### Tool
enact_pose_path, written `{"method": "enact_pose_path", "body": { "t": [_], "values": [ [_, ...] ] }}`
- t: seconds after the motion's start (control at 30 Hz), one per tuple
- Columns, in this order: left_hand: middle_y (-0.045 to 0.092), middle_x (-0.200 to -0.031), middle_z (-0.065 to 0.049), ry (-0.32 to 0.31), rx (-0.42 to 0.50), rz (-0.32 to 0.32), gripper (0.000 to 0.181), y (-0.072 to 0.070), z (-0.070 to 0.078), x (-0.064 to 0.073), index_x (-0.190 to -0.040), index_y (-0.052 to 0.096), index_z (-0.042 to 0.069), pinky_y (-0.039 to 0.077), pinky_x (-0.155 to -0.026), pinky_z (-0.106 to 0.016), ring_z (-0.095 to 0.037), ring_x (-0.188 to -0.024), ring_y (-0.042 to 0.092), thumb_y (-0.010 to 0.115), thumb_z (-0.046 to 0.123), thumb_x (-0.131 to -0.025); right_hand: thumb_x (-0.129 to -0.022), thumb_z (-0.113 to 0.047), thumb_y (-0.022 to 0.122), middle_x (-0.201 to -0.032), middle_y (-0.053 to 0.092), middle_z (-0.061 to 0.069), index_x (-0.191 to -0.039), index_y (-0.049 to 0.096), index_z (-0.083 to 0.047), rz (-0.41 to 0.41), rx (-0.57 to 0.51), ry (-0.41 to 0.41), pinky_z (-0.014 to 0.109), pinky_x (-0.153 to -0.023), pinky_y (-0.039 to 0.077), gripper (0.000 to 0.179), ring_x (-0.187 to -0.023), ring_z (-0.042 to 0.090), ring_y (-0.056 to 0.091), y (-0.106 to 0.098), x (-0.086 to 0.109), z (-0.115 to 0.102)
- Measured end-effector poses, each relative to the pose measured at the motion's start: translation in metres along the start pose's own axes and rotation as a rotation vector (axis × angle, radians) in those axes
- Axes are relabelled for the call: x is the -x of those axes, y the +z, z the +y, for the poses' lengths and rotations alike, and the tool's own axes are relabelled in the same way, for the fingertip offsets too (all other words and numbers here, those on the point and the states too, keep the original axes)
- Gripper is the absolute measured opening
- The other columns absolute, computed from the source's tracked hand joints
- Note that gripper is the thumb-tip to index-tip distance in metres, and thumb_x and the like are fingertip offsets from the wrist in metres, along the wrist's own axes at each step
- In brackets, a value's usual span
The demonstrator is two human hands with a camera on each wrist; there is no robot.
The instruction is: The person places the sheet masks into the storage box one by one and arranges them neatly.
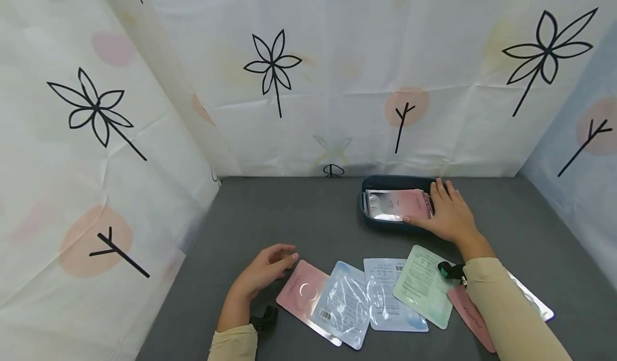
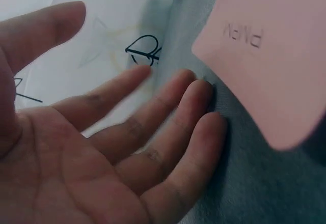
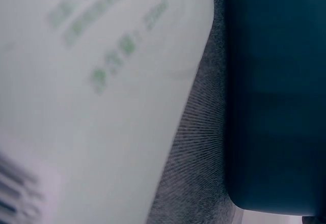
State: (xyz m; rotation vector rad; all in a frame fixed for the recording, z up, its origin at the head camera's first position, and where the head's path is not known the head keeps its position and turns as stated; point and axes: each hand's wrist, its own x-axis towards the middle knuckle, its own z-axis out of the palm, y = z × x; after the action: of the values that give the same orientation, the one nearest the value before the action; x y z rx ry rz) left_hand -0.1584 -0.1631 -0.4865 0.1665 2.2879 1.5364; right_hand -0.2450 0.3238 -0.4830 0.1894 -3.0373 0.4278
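Observation:
My right hand (image 1: pixel 450 213) lies over the right end of a dark blue box (image 1: pixel 385 225), fingers spread at its far right rim and thumb at the front rim. Inside the box is a stack of pink and silver mask sachets (image 1: pixel 397 204). In the right wrist view the hand is hidden; the box wall (image 3: pixel 277 96) stands beside a pale green sachet (image 3: pixel 127 117). My left hand (image 1: pixel 264 270) rests on the table with loosely bent fingers and nothing in them. Just right of it lies a pink sachet (image 1: pixel 301 291), its corner near the fingertips.
A row of sachets lies along the front: two pale blue ones (image 1: pixel 343 302) (image 1: pixel 392 296), a green one (image 1: pixel 424 286), and another pink one (image 1: pixel 469 315) partly under the right forearm. A silver-edged sachet (image 1: pixel 537 302) shows beyond the sleeve. Patterned cloth (image 1: pixel 337 82) walls the grey table.

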Motion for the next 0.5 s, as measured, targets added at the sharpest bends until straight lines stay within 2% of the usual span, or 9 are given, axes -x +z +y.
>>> {"method": "enact_pose_path", "body": {
  "t": [0.13,0.3,0.5],
  "values": [
    [0.07,-0.132,-0.012,-0.034,-0.006,-0.001,0.054,-0.0007,-0.0009,0.0042,-0.145,0.06,0.006,0.06,-0.097,-0.052,-0.03,-0.121,0.069,0.067,0.041,-0.105,-0.083,-0.085,0.063,-0.174,0.004,0.032,-0.165,0.011,0.011,-0.018,-0.021,0.015,0.069,-0.129,0.008,0.137,-0.163,0.052,0.004,-0.0002,0.0019,-0.0004],
    [0.072,-0.122,-0.013,-0.027,-0.023,-0.016,0.052,0.0,0.0008,0.0073,-0.144,0.061,0.004,0.062,-0.09,-0.047,-0.026,-0.113,0.07,0.067,0.038,-0.105,-0.083,-0.085,0.064,-0.174,0.005,0.032,-0.165,0.011,0.011,-0.016,-0.028,0.016,0.069,-0.129,0.008,0.137,-0.163,0.051,0.003,0.0,0.0026,-0.0004],
    [0.073,-0.122,-0.014,-0.002,-0.064,-0.089,0.053,0.0038,0.0062,0.0094,-0.145,0.059,0.002,0.059,-0.083,-0.039,-0.024,-0.106,0.069,0.066,0.037,-0.105,-0.083,-0.085,0.064,-0.174,0.007,0.033,-0.166,0.01,0.01,-0.022,-0.029,0.017,0.069,-0.129,0.009,0.137,-0.163,0.05,0.002,-0.0011,0.0006,-0.0004]
  ]
}}
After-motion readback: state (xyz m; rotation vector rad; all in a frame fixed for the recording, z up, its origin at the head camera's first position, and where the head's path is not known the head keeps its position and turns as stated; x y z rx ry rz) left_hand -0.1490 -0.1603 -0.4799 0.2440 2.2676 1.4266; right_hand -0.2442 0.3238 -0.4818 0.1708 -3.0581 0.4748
